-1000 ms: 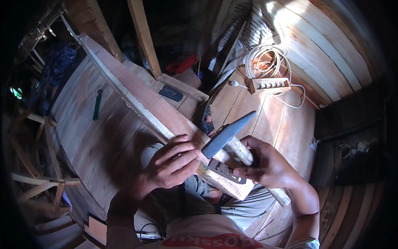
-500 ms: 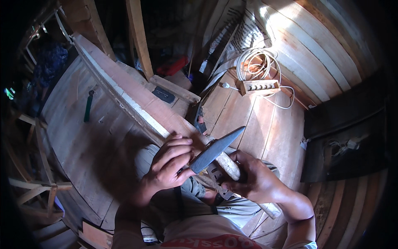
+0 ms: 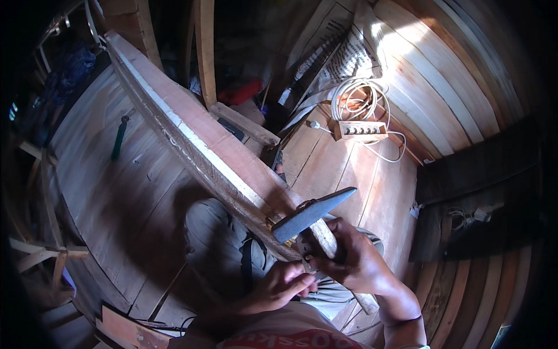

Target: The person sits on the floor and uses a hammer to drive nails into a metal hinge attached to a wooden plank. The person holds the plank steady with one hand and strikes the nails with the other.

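Note:
My right hand (image 3: 357,256) is wrapped round the pale wooden handle of a hammer (image 3: 314,214). Its dark grey head, tapering to a wedge at one end, lies over the near end of a long wooden beam (image 3: 226,148). A slotted metal piece (image 3: 307,253) shows beneath the hammer head, beside the fingers of my right hand, which partly hide it. Low in front of my body, my left hand (image 3: 285,288) has its fingers curled together close to that metal piece's lower end. What they pinch, if anything, is hidden.
A green-handled tool (image 3: 120,138) lies on the planks at left. Ahead on the right are a wooden socket box (image 3: 361,131) and a coiled white cable (image 3: 351,99). Curved plank walls (image 3: 447,75) rise at right, beside a dark panel (image 3: 476,174). My bent knee (image 3: 212,227) is beside the beam.
My left hand has left the hammer head and beam edge, dropping toward my body with its fingers curled. My right hand still holds the hammer. The view has shifted slightly.

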